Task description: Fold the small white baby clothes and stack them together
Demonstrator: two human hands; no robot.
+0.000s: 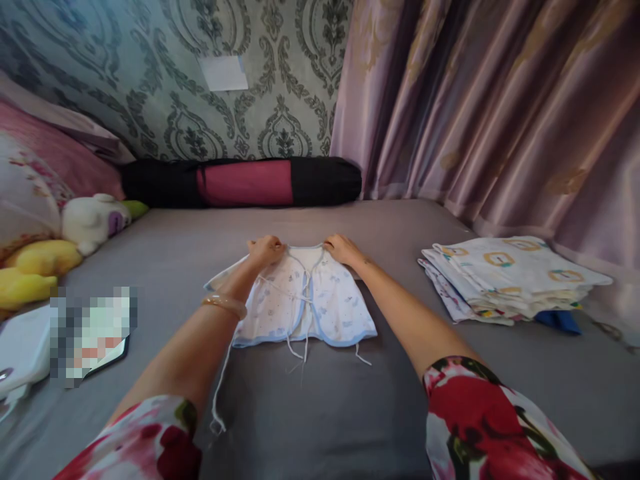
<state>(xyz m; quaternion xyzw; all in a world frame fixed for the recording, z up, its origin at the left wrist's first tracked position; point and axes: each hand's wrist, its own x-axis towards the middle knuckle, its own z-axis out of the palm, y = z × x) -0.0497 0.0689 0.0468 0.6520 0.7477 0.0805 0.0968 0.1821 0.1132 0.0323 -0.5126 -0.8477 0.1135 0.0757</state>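
And it's the little shirt [325, 303] spread on the bed [320, 413], centre scene: the left hand [269, 249] has fingers curled closed on its far left shoulder, the right hand [343, 249] pinches the far right, folded cloths [515, 263] off to the right.

The shirt [340, 307] lies left of the cloth stack [510, 270].

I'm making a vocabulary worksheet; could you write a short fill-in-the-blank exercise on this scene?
1. The small white printed fabric shirt has ____ edging.
2. The bare hand above the pale, ring-shaped bangle is the person's ____ hand.
3. The stack of folded white patterned cloths lies on the picture's ____ side.

Missing words: blue; left; right.
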